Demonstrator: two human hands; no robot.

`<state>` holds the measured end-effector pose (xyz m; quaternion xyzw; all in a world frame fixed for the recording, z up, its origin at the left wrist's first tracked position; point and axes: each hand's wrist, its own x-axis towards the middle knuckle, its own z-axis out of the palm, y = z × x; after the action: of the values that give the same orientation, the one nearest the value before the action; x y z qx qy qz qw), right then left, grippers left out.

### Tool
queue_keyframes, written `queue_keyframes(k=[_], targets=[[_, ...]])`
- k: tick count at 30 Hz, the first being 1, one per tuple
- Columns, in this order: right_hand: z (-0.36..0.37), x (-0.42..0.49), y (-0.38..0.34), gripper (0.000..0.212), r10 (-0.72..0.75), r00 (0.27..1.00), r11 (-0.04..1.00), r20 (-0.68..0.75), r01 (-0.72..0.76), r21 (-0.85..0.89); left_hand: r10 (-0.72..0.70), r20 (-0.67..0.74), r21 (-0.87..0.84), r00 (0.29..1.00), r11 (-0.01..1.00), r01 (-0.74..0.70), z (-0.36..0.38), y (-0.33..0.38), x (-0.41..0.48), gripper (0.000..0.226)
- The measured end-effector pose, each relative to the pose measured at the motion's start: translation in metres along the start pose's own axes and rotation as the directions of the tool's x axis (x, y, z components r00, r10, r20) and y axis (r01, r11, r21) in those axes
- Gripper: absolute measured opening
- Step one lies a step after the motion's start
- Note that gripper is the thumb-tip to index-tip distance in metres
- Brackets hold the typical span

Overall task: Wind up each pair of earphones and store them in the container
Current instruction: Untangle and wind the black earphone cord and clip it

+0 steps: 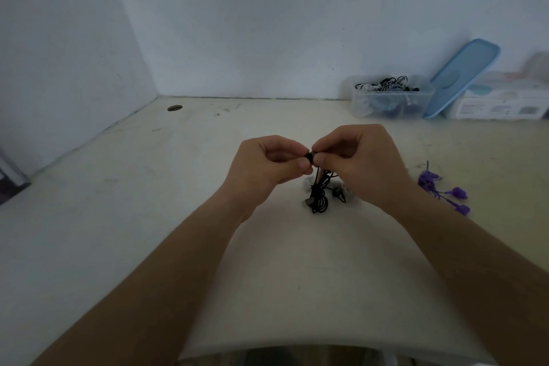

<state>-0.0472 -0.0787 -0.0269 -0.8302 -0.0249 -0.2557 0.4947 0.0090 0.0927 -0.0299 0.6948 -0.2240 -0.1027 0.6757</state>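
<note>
Black earphones (319, 197) hang as a loose bundle of cable above the table, with a plug and one earbud dangling. My left hand (267, 162) and my right hand (359, 157) meet over them and both pinch the top end of the black cable between thumb and fingers. A purple pair of earphones (439, 187) lies on the table to the right of my right hand. The clear plastic container (392, 98) stands at the back right against the wall, holding several wound earphones. Something white lies under the black bundle, mostly hidden.
A blue lid (463, 74) leans against the container's right side. A white box (502, 104) stands further right. A round hole (174, 108) is in the table (118, 217) at the back left. A dark object (12, 181) sits at the left edge.
</note>
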Motion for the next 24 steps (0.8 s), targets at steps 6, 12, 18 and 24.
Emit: queue_keyframes(k=[6,12,18,24], targets=[[-0.004,0.0012,0.0025,0.025,0.061,0.996,0.988,0.062,-0.069,0.138,0.025,0.01,0.053,1.0,0.998,-0.025,0.0015,0.0019,-0.0012,0.016],[-0.0062,0.0038,0.0031,0.022,0.073,0.989,0.976,0.129,-0.097,0.195,0.015,0.027,0.093,1.0,0.996,-0.017,0.0,0.0011,-0.0001,0.016],[-0.0067,0.0065,0.0018,0.019,0.001,0.993,0.999,0.122,-0.006,0.042,-0.064,0.049,0.001,0.997,0.998,0.064,-0.003,0.0024,0.0011,0.014],[-0.0024,0.0045,-0.0001,0.023,-0.019,0.997,0.999,0.075,0.023,-0.047,-0.042,0.026,0.02,0.999,0.999,0.042,-0.0029,0.0009,0.0018,0.012]])
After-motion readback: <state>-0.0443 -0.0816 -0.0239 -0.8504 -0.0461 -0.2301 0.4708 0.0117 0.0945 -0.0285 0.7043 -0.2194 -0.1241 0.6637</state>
